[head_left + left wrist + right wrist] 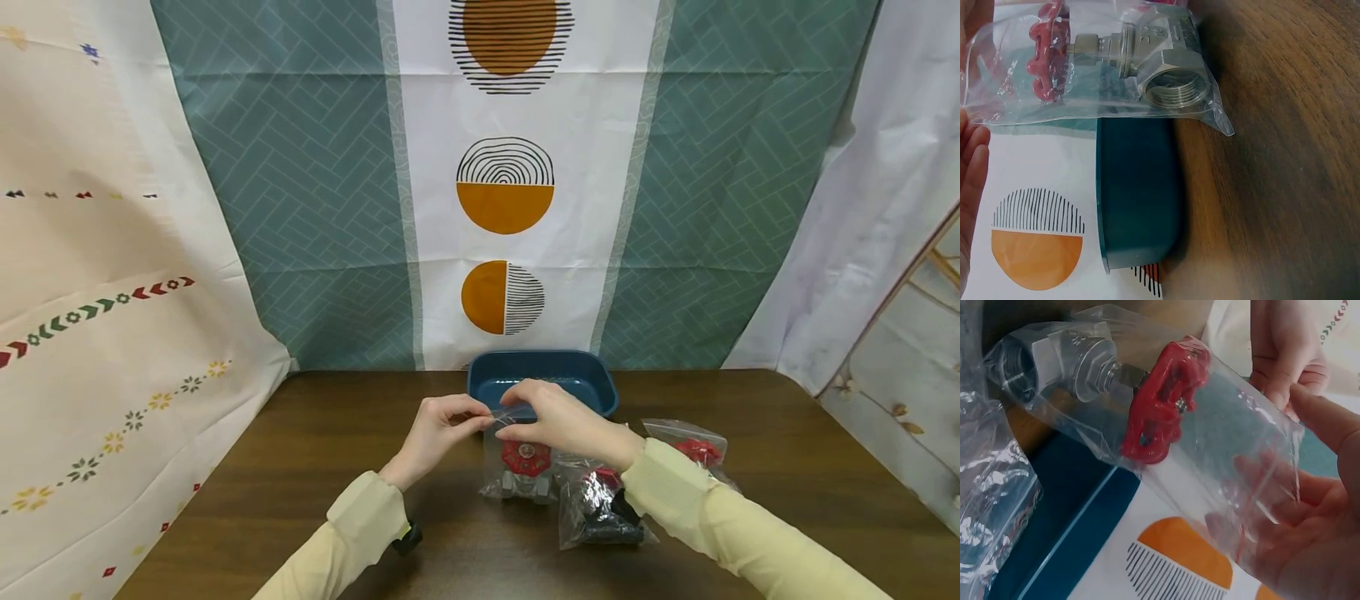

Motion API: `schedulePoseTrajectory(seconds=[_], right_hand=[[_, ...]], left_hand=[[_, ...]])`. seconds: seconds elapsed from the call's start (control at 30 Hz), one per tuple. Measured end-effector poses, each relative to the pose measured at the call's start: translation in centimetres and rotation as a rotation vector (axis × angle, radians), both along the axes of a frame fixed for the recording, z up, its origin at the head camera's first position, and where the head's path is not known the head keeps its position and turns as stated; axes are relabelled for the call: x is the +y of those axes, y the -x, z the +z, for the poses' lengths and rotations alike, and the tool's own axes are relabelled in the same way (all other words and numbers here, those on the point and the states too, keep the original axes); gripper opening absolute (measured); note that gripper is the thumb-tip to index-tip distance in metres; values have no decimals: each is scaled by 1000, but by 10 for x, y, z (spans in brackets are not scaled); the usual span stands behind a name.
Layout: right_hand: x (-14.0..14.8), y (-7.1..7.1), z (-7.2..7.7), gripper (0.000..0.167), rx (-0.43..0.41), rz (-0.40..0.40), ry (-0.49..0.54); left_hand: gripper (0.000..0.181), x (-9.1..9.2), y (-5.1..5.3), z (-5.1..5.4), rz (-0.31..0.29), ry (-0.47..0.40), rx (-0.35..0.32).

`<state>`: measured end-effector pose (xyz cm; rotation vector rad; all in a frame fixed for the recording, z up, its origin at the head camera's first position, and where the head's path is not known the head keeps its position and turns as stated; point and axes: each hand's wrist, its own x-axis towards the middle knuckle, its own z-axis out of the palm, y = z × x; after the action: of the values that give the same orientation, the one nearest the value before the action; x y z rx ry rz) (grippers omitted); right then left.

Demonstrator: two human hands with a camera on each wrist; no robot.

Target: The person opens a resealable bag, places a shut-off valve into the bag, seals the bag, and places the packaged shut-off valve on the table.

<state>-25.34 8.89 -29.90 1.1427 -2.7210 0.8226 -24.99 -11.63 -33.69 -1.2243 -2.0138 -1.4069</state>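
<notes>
A gate valve [526, 458] with a red handwheel [1163, 403] and a silver threaded body [1169, 69] hangs inside a clear zip bag [1016, 100]. My left hand [442, 429] pinches the upper left corner of this bag between thumb and fingertips. At the bag's mouth, my right hand [562, 421] forms a loose C, thumb and fingers spread apart. Its fingers [1279, 487] show through the film in the right wrist view, touching the bag from behind. The right thumb lies close to the left fingertips.
A dark blue tray [607, 383] stands behind the hands, by the patterned cloth [652, 250]. Right of the held valve, another clear bag [573, 525] contains red and black parts. A further bag [675, 429] with a red part lies beyond the right forearm on the wooden table [337, 467].
</notes>
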Motion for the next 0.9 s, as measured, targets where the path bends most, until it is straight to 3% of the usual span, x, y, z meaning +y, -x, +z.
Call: schedulePoseTrajectory(seconds=[0.27,0.67,0.9], right_hand=[[-7,4,-4,7,-31,27,42],[-11,7,-10,3,56,11,64],[-11,5,-8,3,150,14,80]], left_hand=[[10,0,0,0,13,7,28],[11,-2,-1,2,12,30,1],[12,-1,0,1,7,26,18]])
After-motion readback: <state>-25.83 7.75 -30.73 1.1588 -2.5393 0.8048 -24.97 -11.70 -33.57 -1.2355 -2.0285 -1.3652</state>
